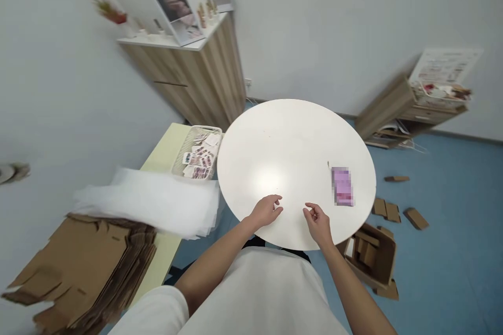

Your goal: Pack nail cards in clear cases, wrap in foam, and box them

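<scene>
Both hands hover over the near part of a round white table [293, 136]. My left hand [268, 210] has its fingers loosely bent, thumb apart from them, and nothing shows in its grasp. To its right, my right hand [318, 222] is half curled with a gap between thumb and fingers, also holding nothing visible. A pixelated pink-purple rectangular item [343, 186] lies on the tabletop to the right of my right hand; its details are blurred out. A tiny brownish bit [328, 164] sits just above that item.
Left, a pale green table [167, 149] bears a white basket [184, 152] of printed cards, white translucent sheets [157, 201] and stacked flat cardboard [86, 267]. On the floor at right stands an open carton [389, 256] with small brown boxes around it. Cabinets [188, 78] line the wall.
</scene>
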